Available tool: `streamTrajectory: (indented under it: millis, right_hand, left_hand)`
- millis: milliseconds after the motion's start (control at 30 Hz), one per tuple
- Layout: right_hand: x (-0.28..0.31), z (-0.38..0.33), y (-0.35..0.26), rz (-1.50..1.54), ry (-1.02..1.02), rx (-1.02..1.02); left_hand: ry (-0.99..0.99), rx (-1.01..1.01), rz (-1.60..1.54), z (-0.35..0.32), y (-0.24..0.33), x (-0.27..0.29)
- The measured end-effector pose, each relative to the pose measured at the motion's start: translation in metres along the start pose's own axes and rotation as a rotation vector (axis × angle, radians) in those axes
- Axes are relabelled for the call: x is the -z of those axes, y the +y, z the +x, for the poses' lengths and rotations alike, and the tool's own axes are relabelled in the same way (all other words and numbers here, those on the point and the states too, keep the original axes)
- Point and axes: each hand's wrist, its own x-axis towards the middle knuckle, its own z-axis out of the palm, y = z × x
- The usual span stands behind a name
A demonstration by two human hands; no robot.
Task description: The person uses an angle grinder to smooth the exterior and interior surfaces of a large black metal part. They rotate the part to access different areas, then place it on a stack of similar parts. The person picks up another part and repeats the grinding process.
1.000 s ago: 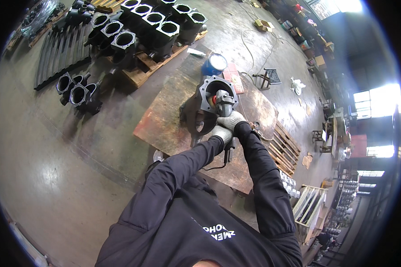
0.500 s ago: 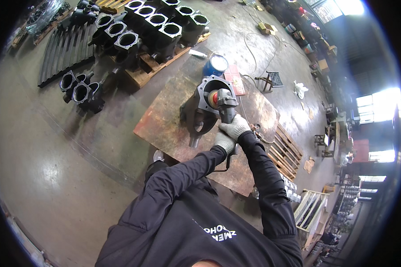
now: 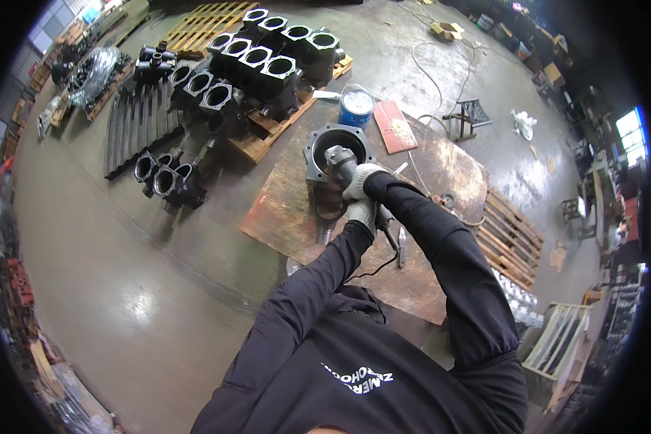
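Both forearms, in black sleeves, come up from the lower edge and meet over a rusty steel plate [image 3: 282, 217] that serves as a bench top. The right arm bends sharply at the elbow, its forearm angling in from the right, while the left arm runs straighter, up from below.

The right hand [image 3: 358, 181], in a light grey glove, has its fingers wrapped around the head of a hand-held power tool [image 3: 340, 160], which dips into the round opening of a dark cast metal housing [image 3: 325, 145]. The left hand [image 3: 362, 213] (gloved the same) sits just below the right, fingers clamped on the tool's rear body. A thin black cable [image 3: 372, 269] trails from there toward the person's chest.

The housing stands on the far part of the plate, its square flange facing up. Just beyond it are a blue can [image 3: 356, 108] and a flat red piece [image 3: 394, 126]. Farther left, 2 rows of similar black housings [image 3: 257, 65] rest on wooden pallets, and more castings [image 3: 168, 177] lie on the concrete floor [image 3: 123, 289].
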Motion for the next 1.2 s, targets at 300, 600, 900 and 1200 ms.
streamTrajectory:
  millis: [300,600,900,1200]
  right_hand:
    - [0.009,-0.025,0.009,0.233,0.15,0.091]
    - [-0.006,-0.044,0.019,0.316,0.121,0.044]
    - [0.007,-0.007,0.004,0.083,-0.004,0.138]
    - [0.001,-0.012,0.006,0.247,0.164,0.132]
  left_hand:
    - [0.168,-0.075,-0.029,-0.027,0.027,-0.026]
    - [0.186,-0.152,-0.098,-0.046,0.013,-0.023]
    - [0.225,-0.037,0.06,-0.03,0.032,-0.023]
    - [0.223,-0.122,0.256,-0.031,0.036,-0.017]
